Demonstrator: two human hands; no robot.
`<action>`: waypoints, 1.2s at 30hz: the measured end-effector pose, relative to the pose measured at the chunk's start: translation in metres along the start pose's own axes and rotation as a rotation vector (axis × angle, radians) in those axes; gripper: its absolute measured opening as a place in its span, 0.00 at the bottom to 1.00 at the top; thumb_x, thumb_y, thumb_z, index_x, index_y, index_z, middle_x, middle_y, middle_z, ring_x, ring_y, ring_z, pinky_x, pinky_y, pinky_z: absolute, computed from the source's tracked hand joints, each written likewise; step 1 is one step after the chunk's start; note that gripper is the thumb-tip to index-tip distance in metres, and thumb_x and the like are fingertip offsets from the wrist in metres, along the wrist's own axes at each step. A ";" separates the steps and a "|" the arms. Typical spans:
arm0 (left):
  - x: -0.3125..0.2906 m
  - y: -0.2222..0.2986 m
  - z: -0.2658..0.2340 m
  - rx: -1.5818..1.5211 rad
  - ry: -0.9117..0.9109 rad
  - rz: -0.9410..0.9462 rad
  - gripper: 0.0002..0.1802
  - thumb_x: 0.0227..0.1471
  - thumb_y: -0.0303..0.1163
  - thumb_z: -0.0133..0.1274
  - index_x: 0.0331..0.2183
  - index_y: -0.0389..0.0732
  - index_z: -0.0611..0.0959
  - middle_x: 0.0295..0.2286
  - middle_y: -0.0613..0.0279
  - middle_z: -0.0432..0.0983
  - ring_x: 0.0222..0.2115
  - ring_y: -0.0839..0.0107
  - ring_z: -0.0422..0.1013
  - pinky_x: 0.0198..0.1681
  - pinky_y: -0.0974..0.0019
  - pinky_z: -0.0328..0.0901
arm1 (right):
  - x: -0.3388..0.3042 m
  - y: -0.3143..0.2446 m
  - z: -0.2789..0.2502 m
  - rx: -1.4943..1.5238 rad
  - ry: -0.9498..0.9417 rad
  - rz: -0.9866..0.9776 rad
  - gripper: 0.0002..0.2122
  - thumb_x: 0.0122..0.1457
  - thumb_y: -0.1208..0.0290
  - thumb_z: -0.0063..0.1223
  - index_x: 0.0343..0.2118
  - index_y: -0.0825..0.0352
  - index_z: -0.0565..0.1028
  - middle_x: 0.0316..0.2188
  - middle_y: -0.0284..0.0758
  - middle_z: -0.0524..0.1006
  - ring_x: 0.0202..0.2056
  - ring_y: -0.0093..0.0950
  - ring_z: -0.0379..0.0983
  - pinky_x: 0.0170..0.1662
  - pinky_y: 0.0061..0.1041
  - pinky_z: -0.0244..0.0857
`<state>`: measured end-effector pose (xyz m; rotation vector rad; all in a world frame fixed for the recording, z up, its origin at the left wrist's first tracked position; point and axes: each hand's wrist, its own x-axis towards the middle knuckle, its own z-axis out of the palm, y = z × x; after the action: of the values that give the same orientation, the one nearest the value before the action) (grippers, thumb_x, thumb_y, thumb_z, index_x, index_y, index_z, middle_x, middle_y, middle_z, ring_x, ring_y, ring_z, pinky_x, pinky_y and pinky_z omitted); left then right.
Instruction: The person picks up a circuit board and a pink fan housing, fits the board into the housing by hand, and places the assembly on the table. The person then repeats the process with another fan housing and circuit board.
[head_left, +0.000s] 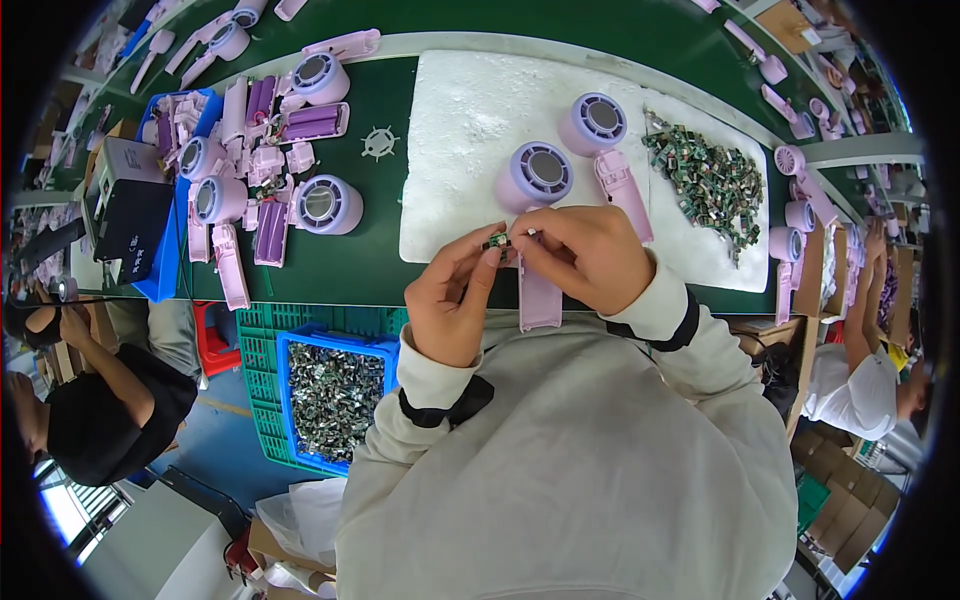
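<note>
Between the thumb and fingertips of my left hand [452, 295] is a small green circuit board [497, 241], held just above the near edge of the table. Right beside it my right hand [585, 255] is closed in a pinch, with a small white piece [532, 232] showing at its fingertips. A pale pink handle shell [541, 298] sticks out below the right hand, partly hidden by it. Beyond my hands stands a round pink fan head [540, 176]. A second fan head [597, 122] lies farther back, next to another open handle [624, 195].
A heap of small circuit boards [705, 180] lies on the white foam sheet [455, 130]. Pink fan parts [265, 165] crowd the table's left. A blue crate [282, 400] of boards sits below the table edge. Other people [110, 400] work on both sides.
</note>
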<state>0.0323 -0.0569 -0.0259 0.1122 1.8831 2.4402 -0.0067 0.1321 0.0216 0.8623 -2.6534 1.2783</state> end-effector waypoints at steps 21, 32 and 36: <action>0.009 -0.023 -0.010 -0.317 -0.238 -0.070 0.15 0.58 0.14 0.54 0.47 0.34 0.84 0.41 0.52 0.78 0.41 0.66 0.77 0.46 0.64 0.76 | -0.021 0.002 -0.008 0.571 -0.010 0.520 0.05 0.60 0.75 0.63 0.38 0.67 0.81 0.18 0.20 0.55 0.23 0.13 0.50 0.27 0.18 0.46; 0.006 -0.022 -0.005 -0.286 -0.188 -0.034 0.15 0.58 0.14 0.55 0.47 0.35 0.84 0.38 0.53 0.78 0.39 0.66 0.77 0.45 0.64 0.75 | -0.019 0.007 -0.006 0.545 -0.036 0.491 0.05 0.62 0.73 0.61 0.37 0.66 0.79 0.19 0.20 0.55 0.23 0.13 0.50 0.28 0.18 0.48; 0.007 -0.023 -0.004 -0.269 -0.170 -0.034 0.15 0.58 0.15 0.56 0.47 0.35 0.84 0.39 0.53 0.79 0.38 0.66 0.78 0.44 0.65 0.75 | -0.021 0.011 -0.003 0.570 -0.042 0.471 0.05 0.63 0.72 0.61 0.38 0.66 0.78 0.19 0.20 0.55 0.23 0.13 0.51 0.29 0.18 0.49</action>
<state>0.0250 -0.0541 -0.0493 0.2619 1.4641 2.5420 0.0050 0.1495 0.0103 0.2852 -2.6440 2.2113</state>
